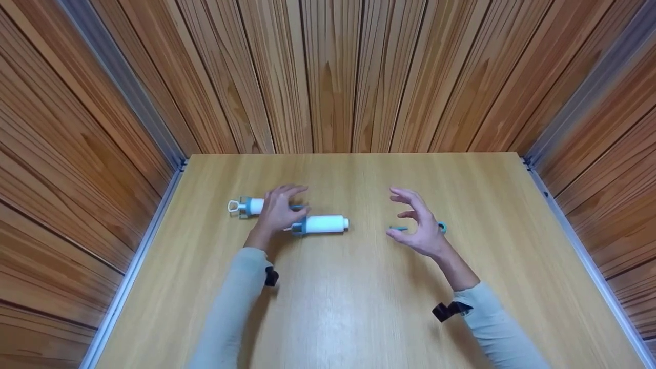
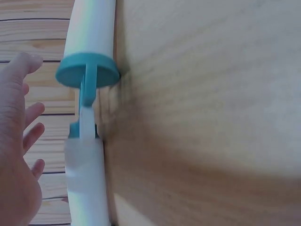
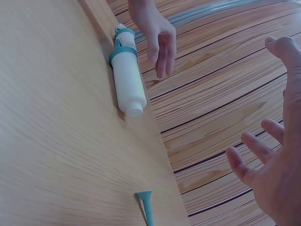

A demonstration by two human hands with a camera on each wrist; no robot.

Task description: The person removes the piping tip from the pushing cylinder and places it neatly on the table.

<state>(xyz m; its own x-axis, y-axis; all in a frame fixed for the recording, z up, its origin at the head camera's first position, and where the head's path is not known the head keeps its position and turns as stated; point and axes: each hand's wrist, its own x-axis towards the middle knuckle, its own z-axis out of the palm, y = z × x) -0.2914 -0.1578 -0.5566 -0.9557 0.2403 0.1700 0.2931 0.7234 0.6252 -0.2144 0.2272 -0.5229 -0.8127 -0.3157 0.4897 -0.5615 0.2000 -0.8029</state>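
Note:
Two white hand pumps with teal collars lie on their sides on the table. The nearer pump [image 1: 325, 224] has a short nozzle pointing right; its collar end lies beside my left thumb. The other pump [image 1: 257, 206], with a white ring handle at its left end, is partly hidden behind my left hand [image 1: 279, 209]. That hand hovers over the pumps with loosely bent fingers and holds nothing. My right hand [image 1: 417, 225] is raised, fingers spread and curved, gripping nothing. Below it lies a slim teal piece [image 3: 147, 207], whose ring end [image 1: 442, 226] shows past the hand.
The wooden table [image 1: 338, 287] is bordered by metal rails [image 1: 138, 256] on both sides. Wood-plank walls [image 1: 333, 77] rise at the back, left and right. Black straps [image 1: 451, 310] sit at both sleeve cuffs.

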